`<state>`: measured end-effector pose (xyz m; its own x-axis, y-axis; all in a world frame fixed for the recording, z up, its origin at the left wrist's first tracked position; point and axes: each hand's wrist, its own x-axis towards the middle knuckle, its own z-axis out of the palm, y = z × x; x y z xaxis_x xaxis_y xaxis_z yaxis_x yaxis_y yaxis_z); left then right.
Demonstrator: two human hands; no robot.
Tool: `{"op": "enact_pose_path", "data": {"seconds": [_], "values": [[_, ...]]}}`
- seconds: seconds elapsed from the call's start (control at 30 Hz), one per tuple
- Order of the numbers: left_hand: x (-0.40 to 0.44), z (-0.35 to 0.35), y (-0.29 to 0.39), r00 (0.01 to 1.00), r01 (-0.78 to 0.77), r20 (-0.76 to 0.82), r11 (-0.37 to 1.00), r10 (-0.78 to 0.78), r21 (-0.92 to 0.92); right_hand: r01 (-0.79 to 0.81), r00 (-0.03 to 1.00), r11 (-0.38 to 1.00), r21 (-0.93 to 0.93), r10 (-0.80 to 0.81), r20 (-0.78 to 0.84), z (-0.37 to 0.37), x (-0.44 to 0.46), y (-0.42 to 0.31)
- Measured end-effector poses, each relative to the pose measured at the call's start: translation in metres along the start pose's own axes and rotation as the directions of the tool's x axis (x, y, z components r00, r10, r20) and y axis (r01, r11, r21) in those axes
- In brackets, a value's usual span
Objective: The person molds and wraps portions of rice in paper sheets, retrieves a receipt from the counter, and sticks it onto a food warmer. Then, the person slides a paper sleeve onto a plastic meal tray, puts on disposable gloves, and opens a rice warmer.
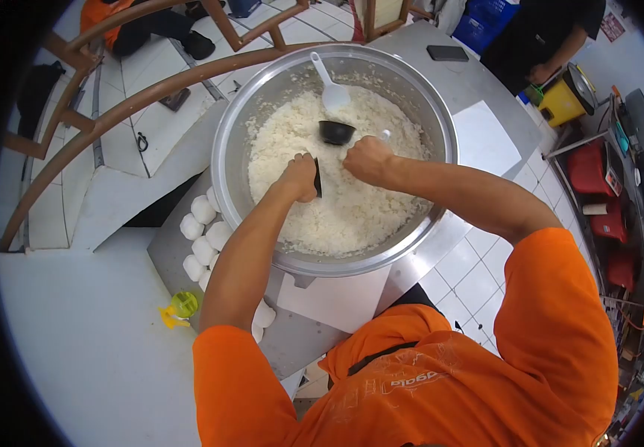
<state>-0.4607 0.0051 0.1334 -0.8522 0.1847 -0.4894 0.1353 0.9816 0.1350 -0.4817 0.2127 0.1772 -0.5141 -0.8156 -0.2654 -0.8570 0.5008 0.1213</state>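
A large round metal pot (447, 141) holds a wide heap of white cooked rice (359, 216). Over the left part of the rice, my left hand (299, 179) is closed on a black bowl (318, 179), seen nearly edge-on. My right hand (367, 159) forms a fist low over the rice, gripping a white utensil (386, 135); just a bit of its handle shows, and its other end is hidden. Between and beyond my hands, another black bowl (336, 132) rests on the rice. A white rice paddle (335, 93) lies at the far side, its handle against the pot's rim.
Several white rounded packets (204, 249) line the table left of the pot. A green and yellow object (180, 307) sits nearby. A phone (447, 53) lies on the metal table (419, 52). A brown railing (150, 93) curves at left. Another person (542, 45) stands at upper right.
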Motion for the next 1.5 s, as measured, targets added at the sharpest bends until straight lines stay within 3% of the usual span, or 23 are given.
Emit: {"op": "enact_pose_path", "data": {"seconds": [0.1,0.23,0.43,0.53,0.63,0.73,0.83,0.93,0.97,1.07,1.13,1.23,1.27,1.33,1.43,1.5], "values": [[0.005,0.006,0.01,0.992,-0.117,0.053,0.993,0.119,-0.027,0.016,0.996,1.0,0.012,-0.015,-0.085,-0.025,-0.03,-0.001],[0.008,0.013,0.023,0.963,-0.215,0.147,0.973,0.225,-0.083,-0.133,0.99,0.991,-0.017,0.133,0.036,-0.027,-0.055,0.031],[0.011,0.01,0.043,0.94,-0.212,0.227,0.957,0.255,-0.197,-0.185,0.982,0.977,0.11,0.178,0.07,-0.024,-0.039,-0.016],[0.016,0.024,0.04,0.876,-0.43,0.086,0.849,0.474,-0.308,-0.161,0.987,0.978,0.135,0.159,0.025,-0.038,-0.044,-0.021],[-0.007,-0.003,0.067,0.945,-0.16,0.246,0.96,0.217,-0.232,-0.186,0.977,0.982,0.015,0.183,0.107,-0.035,-0.062,-0.015],[-0.003,0.003,0.077,0.91,-0.24,0.254,0.916,0.327,-0.32,-0.34,0.934,0.932,0.126,0.319,0.163,-0.016,-0.054,-0.038],[-0.005,0.009,0.079,0.92,-0.128,0.229,0.798,0.317,-0.589,-0.242,0.965,0.907,0.344,0.187,0.186,-0.044,-0.066,-0.047],[-0.033,-0.033,0.08,0.956,0.04,0.245,0.756,0.161,-0.653,-0.222,0.974,0.911,0.349,0.223,0.037,-0.059,-0.087,-0.052],[-0.047,-0.046,0.08,0.981,-0.021,0.12,0.704,0.15,-0.71,-0.224,0.968,0.912,0.345,0.248,-0.027,-0.066,-0.099,-0.053],[-0.087,-0.068,0.068,0.973,-0.229,-0.201,0.551,0.111,-0.802,-0.359,0.891,0.933,-0.019,0.336,-0.304,-0.074,-0.126,-0.052],[-0.107,-0.074,0.053,0.932,-0.359,-0.34,0.47,0.127,-0.807,-0.337,0.833,0.851,0.403,0.469,-0.295,-0.086,-0.146,-0.026],[-0.143,-0.083,0.055,0.913,-0.382,-0.409,0.352,-0.001,-0.854,-0.177,0.811,0.663,0.728,0.517,-0.273,-0.106,-0.168,-0.004],[-0.142,-0.077,0.05,0.882,-0.447,-0.47,0.375,0.032,-0.812,-0.02,0.798,0.603,0.798,0.49,-0.35,-0.101,-0.165,-0.009],[-0.147,-0.075,0.055,0.846,-0.47,-0.532,0.45,-0.014,-0.759,0.3,0.726,0.449,0.842,0.464,-0.507,-0.086,-0.156,-0.021],[-0.152,-0.075,0.074,0.783,-0.516,-0.616,0.466,-0.083,-0.719,0.194,0.796,0.421,0.886,0.46,-0.393,-0.073,-0.138,-0.052],[-0.155,-0.076,0.084,0.751,-0.521,-0.652,0.511,-0.107,-0.684,0.315,0.753,0.336,0.888,0.481,-0.449,-0.068,-0.123,-0.066]]}}
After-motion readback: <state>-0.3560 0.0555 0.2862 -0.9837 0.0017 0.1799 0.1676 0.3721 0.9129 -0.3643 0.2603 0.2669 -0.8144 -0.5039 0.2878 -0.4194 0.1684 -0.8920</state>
